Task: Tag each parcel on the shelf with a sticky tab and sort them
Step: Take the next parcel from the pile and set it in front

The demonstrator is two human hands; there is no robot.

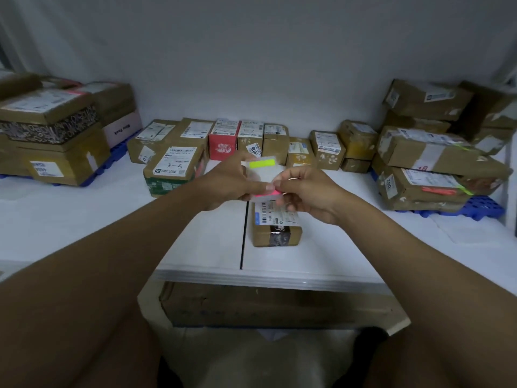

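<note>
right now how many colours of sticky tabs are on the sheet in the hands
2: a yellow-green tab at the sheet's top, and a pink tab at its bottom, pinched between both hands. Fingers may hide others.

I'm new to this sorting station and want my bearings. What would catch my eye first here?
Centre frame, the left hand and right hand hold a sheet of sticky tabs, neon yellow on top and pink below. Right under them a small brown parcel sits alone near the front of the white shelf. Behind, a red box stands out in the back row of brown parcels.
</note>
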